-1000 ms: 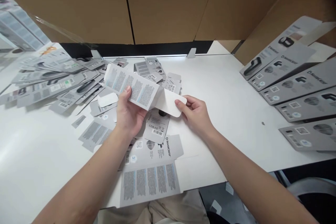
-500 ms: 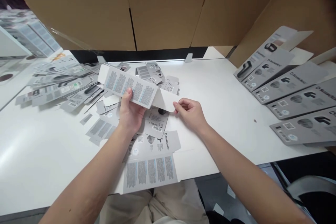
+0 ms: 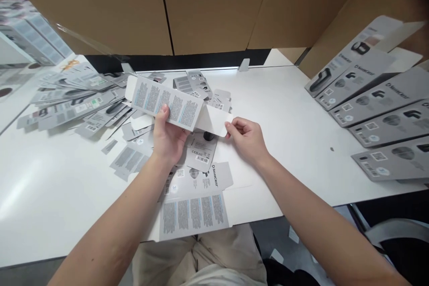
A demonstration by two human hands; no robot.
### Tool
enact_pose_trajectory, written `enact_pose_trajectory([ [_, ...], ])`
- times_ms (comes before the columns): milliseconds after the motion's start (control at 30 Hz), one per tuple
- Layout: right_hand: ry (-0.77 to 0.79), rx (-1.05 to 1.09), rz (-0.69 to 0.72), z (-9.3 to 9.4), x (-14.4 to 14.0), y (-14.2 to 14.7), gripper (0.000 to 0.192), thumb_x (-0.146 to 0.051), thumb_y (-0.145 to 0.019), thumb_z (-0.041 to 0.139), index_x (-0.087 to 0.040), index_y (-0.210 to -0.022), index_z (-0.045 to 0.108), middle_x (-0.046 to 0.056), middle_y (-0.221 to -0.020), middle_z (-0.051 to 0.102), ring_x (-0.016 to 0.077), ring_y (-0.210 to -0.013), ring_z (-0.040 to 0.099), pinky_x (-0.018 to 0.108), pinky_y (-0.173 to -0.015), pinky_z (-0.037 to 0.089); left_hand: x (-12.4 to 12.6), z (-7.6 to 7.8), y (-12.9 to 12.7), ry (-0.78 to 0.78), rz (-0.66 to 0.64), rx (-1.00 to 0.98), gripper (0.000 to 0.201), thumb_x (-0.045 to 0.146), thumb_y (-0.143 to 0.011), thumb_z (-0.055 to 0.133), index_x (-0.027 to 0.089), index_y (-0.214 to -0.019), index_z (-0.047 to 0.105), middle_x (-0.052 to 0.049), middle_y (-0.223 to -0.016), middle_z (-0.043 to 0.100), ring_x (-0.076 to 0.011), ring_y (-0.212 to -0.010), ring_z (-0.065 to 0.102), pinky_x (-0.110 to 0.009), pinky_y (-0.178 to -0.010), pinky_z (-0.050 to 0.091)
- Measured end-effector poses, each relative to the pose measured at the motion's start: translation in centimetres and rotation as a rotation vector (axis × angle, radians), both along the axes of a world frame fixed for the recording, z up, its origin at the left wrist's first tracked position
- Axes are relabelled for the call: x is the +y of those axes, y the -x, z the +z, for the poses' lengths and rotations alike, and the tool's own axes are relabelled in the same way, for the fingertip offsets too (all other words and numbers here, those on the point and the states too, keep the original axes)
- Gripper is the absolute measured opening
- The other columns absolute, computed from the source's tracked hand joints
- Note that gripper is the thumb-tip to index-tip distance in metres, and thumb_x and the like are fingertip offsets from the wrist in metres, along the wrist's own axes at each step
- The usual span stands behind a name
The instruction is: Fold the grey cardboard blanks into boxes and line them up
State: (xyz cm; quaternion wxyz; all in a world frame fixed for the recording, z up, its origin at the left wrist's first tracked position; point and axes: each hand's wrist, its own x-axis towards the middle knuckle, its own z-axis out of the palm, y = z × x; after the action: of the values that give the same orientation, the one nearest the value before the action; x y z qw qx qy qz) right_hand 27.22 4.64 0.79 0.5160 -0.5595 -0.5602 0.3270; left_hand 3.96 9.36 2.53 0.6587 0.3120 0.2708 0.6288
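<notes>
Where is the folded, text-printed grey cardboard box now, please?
In the head view, the box is left of centre, its body in the left hand, its white cardboard flap pinched by the right hand.

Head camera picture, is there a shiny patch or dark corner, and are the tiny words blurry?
Head view: glare whitens the table at left; head view: the top right corner goes nearly black; head view: tiny print on the carton in the left hand is too blurry to read.

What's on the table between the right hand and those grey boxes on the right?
In the head view, white tabletop lies between the right hand and the grey boxes, with a small dark speck nearer the boxes.
</notes>
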Motion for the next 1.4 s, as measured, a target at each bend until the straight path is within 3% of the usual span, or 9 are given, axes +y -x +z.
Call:
enact_pose_trajectory([
  [233, 0.037, 0.053, 0.053, 0.1, -0.1, 0.4, 0.064, -0.086, -0.096, 0.085, -0.023, -0.082, 0.078, 0.005, -0.075, 0.077, 0.0229, -0.070, 0.073, 0.037, -0.066, 0.058, -0.2, 0.3, -0.2, 0.011, -0.001, 0.012, 0.057, 0.068, -0.097, 0.091, 0.029, -0.136, 0.078, -0.008, -0.141, 0.086, -0.0360, -0.141, 0.080, -0.035, -0.085, 0.072],
  [367, 0.023, 0.046, 0.030, 0.2, -0.1, 0.3, 0.073, -0.094, -0.094, 0.083, -0.024, -0.076, 0.075, 0.004, -0.069, 0.074, 0.0210, -0.065, 0.065, 0.036, -0.062, 0.052, -0.2, 0.1, -0.1, 0.028, -0.004, 0.023, 0.060, 0.069, -0.095, 0.091, 0.028, -0.136, 0.076, -0.010, -0.144, 0.086, -0.0378, -0.141, 0.079, -0.038, -0.089, 0.071],
  [533, 0.042, 0.090, 0.111, 0.4, -0.5, -0.1, 0.079, -0.097, -0.105, 0.066, -0.026, -0.073, 0.075, -0.002, -0.051, 0.053, 0.0174, -0.049, 0.045, 0.037, -0.057, 0.042, 0.0, 0.0, 0.0, 0.068, 0.013, 0.015, 0.061, 0.069, -0.094, 0.090, 0.030, -0.139, 0.075, -0.010, -0.145, 0.085, -0.0373, -0.141, 0.079, -0.039, -0.090, 0.071],
  [700, 0.051, 0.161, 0.238, 0.5, -0.6, -0.4, 0.075, -0.096, -0.102, 0.072, -0.026, -0.075, 0.070, -0.001, -0.056, 0.062, 0.0165, -0.049, 0.049, 0.037, -0.058, 0.041, 0.0, 0.1, 0.3, 0.089, 0.028, 0.017, 0.063, 0.074, -0.094, 0.087, 0.030, -0.138, 0.075, -0.008, -0.138, 0.087, -0.0341, -0.133, 0.081, -0.036, -0.083, 0.070],
  [867, 0.098, 0.186, 0.283, 0.3, -0.5, 0.1, 0.078, -0.100, -0.098, 0.074, -0.026, -0.074, 0.068, -0.004, -0.050, 0.058, 0.0143, -0.047, 0.046, 0.034, -0.058, 0.039, -0.1, 0.4, 0.5, 0.093, 0.008, 0.019, 0.059, 0.072, -0.096, 0.086, 0.030, -0.135, 0.076, -0.008, -0.139, 0.087, -0.0335, -0.131, 0.082, -0.034, -0.080, 0.070],
  [1067, 0.127, 0.162, 0.275, -0.5, -0.4, 0.4, 0.082, -0.100, -0.102, 0.068, -0.025, -0.069, 0.069, -0.001, -0.054, 0.063, 0.0136, -0.048, 0.047, 0.033, -0.058, 0.041, -0.5, 0.5, 0.2, 0.074, -0.025, 0.021, 0.057, 0.070, -0.094, 0.088, 0.028, -0.131, 0.078, -0.009, -0.135, 0.087, -0.0347, -0.130, 0.083, -0.036, -0.084, 0.074],
  [1200, 0.122, 0.135, 0.220, -0.2, -0.4, 0.7, 0.083, -0.100, -0.101, 0.069, -0.024, -0.069, 0.078, -0.002, -0.048, 0.054, 0.0143, -0.047, 0.040, 0.035, -0.057, 0.039, -0.6, 0.6, 0.2, 0.073, -0.051, 0.022, 0.056, 0.071, -0.096, 0.085, 0.028, -0.133, 0.077, -0.011, -0.140, 0.087, -0.0386, -0.137, 0.082, -0.039, -0.087, 0.075],
  [1400, 0.036, 0.147, 0.079, 0.3, -0.5, 1.2, 0.087, -0.099, -0.094, 0.079, -0.025, -0.052, 0.059, -0.003, -0.050, 0.041, 0.0134, -0.052, 0.033, 0.036, -0.055, 0.031, -0.7, 0.5, -0.1, 0.067, -0.090, 0.066, 0.064, 0.075, -0.096, 0.086, 0.030, -0.142, 0.077, -0.011, -0.147, 0.085, -0.0413, -0.141, 0.080, -0.047, -0.094, 0.078],
])
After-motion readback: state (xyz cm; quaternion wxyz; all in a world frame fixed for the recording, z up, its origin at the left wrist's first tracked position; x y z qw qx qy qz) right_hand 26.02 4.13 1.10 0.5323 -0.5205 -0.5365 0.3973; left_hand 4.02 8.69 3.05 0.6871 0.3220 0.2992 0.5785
